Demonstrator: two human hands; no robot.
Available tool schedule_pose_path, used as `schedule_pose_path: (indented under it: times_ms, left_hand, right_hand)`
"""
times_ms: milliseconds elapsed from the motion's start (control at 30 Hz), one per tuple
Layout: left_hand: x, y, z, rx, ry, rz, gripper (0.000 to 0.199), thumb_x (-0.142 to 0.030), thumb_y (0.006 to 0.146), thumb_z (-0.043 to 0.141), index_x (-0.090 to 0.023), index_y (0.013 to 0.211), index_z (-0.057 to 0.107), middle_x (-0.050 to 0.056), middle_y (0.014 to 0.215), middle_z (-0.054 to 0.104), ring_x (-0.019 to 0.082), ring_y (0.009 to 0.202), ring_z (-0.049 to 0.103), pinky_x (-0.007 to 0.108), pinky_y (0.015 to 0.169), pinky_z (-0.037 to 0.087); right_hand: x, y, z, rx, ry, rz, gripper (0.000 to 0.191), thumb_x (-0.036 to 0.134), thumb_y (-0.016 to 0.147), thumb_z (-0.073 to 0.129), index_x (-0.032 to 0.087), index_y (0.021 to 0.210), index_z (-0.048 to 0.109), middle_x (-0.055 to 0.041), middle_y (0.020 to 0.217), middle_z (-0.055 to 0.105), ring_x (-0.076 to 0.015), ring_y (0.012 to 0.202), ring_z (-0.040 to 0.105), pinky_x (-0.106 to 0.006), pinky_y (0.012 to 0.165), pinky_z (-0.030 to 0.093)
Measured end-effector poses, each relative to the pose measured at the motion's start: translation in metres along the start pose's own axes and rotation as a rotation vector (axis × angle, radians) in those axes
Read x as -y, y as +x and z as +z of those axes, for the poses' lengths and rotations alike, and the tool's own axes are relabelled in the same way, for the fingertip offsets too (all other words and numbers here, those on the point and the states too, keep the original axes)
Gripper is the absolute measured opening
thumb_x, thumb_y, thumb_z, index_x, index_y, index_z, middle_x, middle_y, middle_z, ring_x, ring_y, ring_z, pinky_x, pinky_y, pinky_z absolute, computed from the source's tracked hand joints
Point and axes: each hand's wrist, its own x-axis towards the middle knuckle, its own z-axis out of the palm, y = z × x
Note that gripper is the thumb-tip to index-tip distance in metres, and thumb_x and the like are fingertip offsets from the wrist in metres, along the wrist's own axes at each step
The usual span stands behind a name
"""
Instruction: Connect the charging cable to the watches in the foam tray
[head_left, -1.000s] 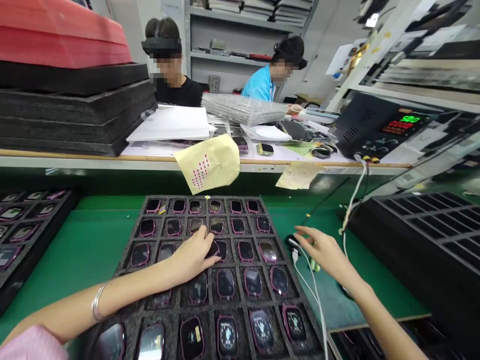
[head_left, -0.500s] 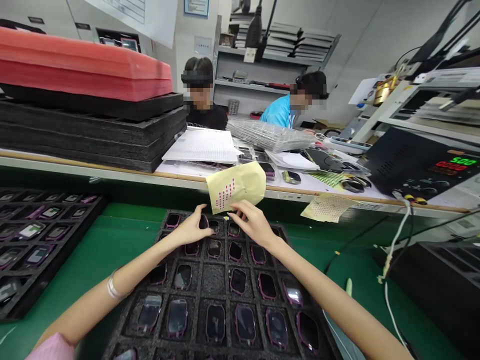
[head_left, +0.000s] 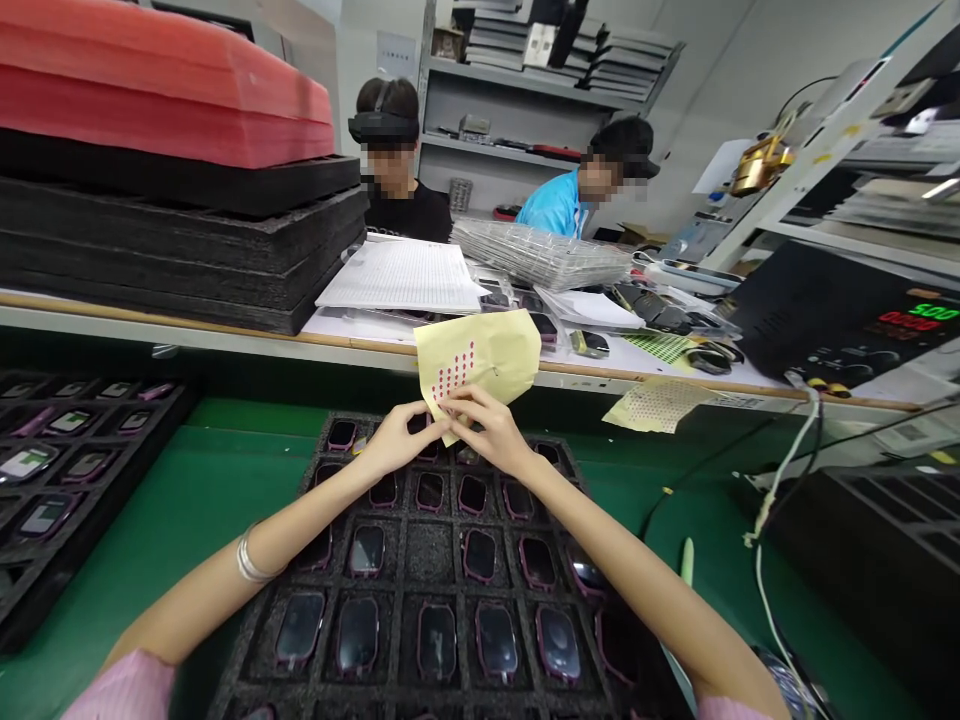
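Note:
A yellow sticker sheet [head_left: 499, 352] with rows of small red dots hangs over the shelf's front edge. At its lower edge my left hand [head_left: 401, 436] and my right hand [head_left: 491, 430] meet, fingertips pinched together on the paper. What exactly lies between the fingertips is too small to make out. Below both hands is a black foam tray [head_left: 427, 552] with watch-like devices in its compartments. One purple-rimmed watch [head_left: 480, 555] lies screen up in the middle. A watch [head_left: 343, 434] sits in the far left corner, beside my left hand.
Another tray of watches [head_left: 75, 465] lies at the left on the green mat [head_left: 232, 450]. Foam trays [head_left: 225, 240] are stacked on the shelf. A power supply [head_left: 847, 320] stands right, above hanging cables [head_left: 772, 480]. Two people [head_left: 401, 190] are behind the shelf.
My left hand has moved right from the tray's far left compartments to the sheet. My right hand has shifted slightly, and the fingertips of both now meet at its lower edge.

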Motion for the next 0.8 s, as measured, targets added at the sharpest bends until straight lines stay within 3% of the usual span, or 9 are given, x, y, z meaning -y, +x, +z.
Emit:
schedule_pose_path:
  times_ms: [533,800]
  left_hand:
    - [0.009,0.000,-0.011,0.104,0.220,0.219,0.028,-0.031,0.095,0.043,-0.019,0.104,0.067,0.010,0.108,0.056,0.026,0.117,0.049,0.041,0.104,0.039]
    - [0.006,-0.001,-0.008,0.088,0.229,0.183,0.029,-0.030,0.096,0.040,-0.019,0.105,0.065,0.008,0.100,0.053,0.023,0.111,0.051,0.037,0.103,0.040]
  right_hand:
    - [-0.003,0.002,-0.006,-0.116,0.281,0.066,0.019,0.034,0.087,0.066,0.021,0.097,0.075,-0.0067,0.088,0.066,-0.0192,0.078,0.063,-0.034,0.069,0.053]
    - [0.001,-0.001,0.005,-0.231,0.350,0.187,0.018,0.038,0.083,0.069,0.023,0.089,0.077,-0.0045,0.083,0.065,-0.0192,0.079,0.061,-0.035,0.072,0.053]
